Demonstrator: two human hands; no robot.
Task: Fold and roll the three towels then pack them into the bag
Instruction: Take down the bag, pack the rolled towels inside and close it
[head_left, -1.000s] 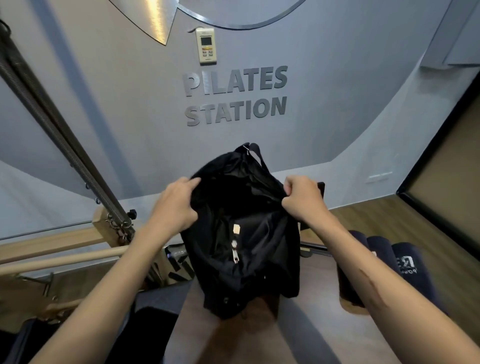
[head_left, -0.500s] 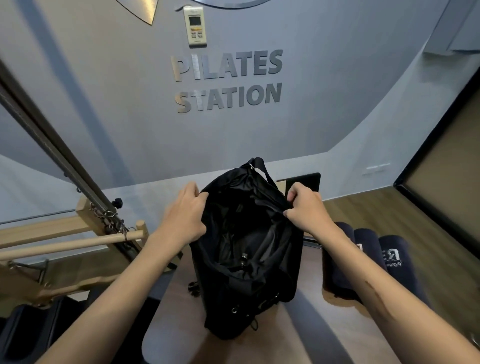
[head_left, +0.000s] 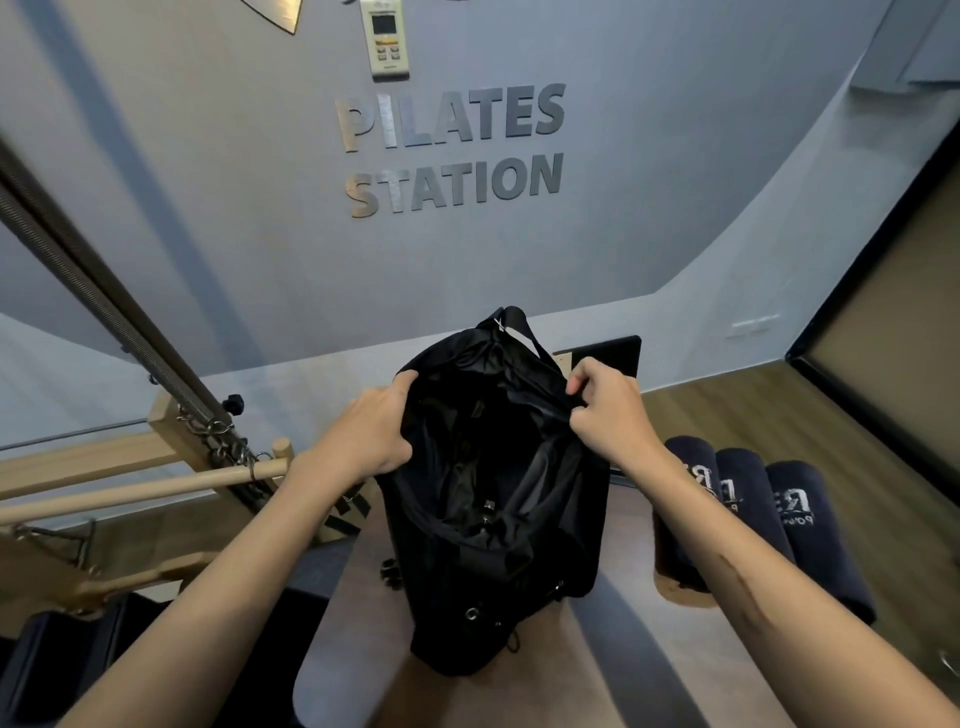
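Observation:
A black bag stands upright on the brown padded surface in front of me, its mouth spread wide and its dark inside showing. My left hand grips the left rim of the mouth. My right hand pinches the right rim. Three rolled navy towels with white lettering lie side by side to the right of the bag, partly behind my right forearm.
A wooden bar with springs and a metal frame stands at the left. A grey wall with lettering and a remote holder rises behind. Wooden floor and a dark-framed door lie at the right.
The bag's mouth has been pulled wider, and the bag has come down to stand on the surface. The view has tilted down, so more of the three rolled towels shows.

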